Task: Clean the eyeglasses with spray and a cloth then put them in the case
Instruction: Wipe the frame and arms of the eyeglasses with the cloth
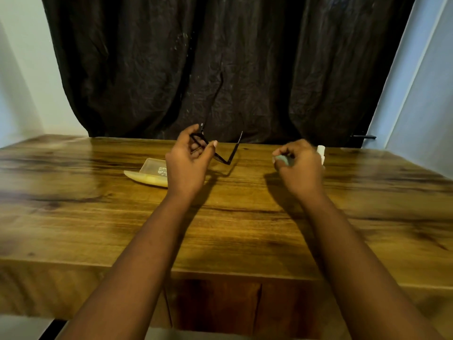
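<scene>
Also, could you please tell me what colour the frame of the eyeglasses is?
Black: the eyeglasses, held by the left hand, show best in the head view.

**Behind and beneath the work**

A broad wooden table (103, 217) fills the room's middle, its top a warm brown with dark streaks of grain and a thick front edge. Under that edge sits a darker reddish panel (215, 303). Behind the table hangs a dark, crinkled curtain (220, 65), reaching down past the far edge. Pale walls (22, 77) stand either side, and a small black handle (364, 137) juts out at right.
</scene>
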